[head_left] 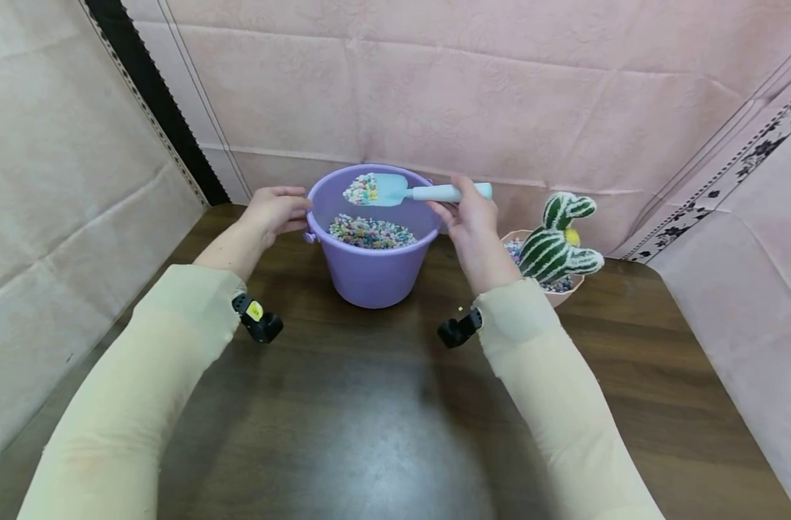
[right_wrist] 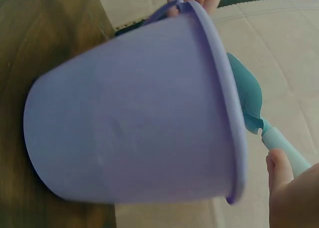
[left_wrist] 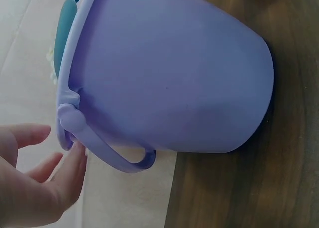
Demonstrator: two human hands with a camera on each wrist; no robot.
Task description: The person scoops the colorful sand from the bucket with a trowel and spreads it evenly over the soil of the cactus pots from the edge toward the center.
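Observation:
A purple bucket (head_left: pixel 377 278) stands upright on the table, part filled with small multicoloured beads (head_left: pixel 369 232). My right hand (head_left: pixel 474 225) grips the pale blue handle of a small trowel (head_left: pixel 390 191) at the bucket's right. The trowel's blade, held over the bucket's opening, carries a heap of pastel beads (head_left: pixel 361 189) at its tip. At the bucket's left, my left hand (head_left: pixel 274 213) has its fingertips right at the rim (left_wrist: pixel 66 83), beside the hinge of the bucket's handle (left_wrist: pixel 107 151). Its thumb and fingers are spread apart.
To the right, behind my right forearm, a green and white knitted cactus (head_left: pixel 551 249) stands in a pale pot (head_left: pixel 567 292) with small beads. Patterned cloth (head_left: pixel 434 94) hangs behind and on both sides of the brown wooden table (head_left: pixel 343 404).

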